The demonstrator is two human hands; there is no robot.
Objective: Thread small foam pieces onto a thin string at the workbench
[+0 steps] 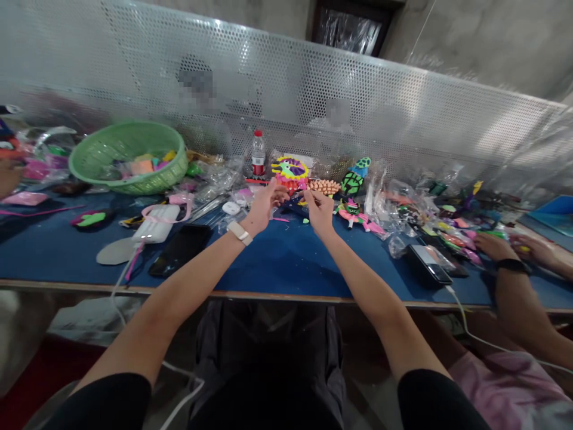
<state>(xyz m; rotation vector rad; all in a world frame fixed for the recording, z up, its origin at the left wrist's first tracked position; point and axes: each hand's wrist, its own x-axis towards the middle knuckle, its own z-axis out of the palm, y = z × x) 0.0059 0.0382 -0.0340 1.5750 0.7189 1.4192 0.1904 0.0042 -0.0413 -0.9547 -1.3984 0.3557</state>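
Now both arms reach out over the blue table (286, 263), hands close together at the far middle. The left hand (265, 203), a pale watch (239, 233) on its wrist, is curled with the fingers pinched together near a small dark piece (295, 206) lying between the two hands. The right hand (319, 209) is likewise pinched narrow, fingertips meeting just beside that same piece (whether either hand truly grips it or only touches it, I cannot tell; it is too small and partly hidden).

Just behind the hands lie bright foam crafts: a round yellow-and-pink flower (289, 170), an orange spiky strip (323, 186), a green turtle (356, 177) and a pink-and-green figure (356, 214). A water bottle (258, 154) with a red cap stands upright behind the left hand. To the left, a green basket (129, 156) holds coloured bits, tilted on its side toward the camera. Nearer the table's front edge lie a white power bank (156, 224) with its cable, and a black phone (180, 249) just beside it.

On the right, clear bags (403, 206) of coloured pieces are heaped, with another phone (427, 264) near them. A co-worker's hands (496, 246) rest on the table well to the right. A perforated metal screen (313, 95) runs along the back.
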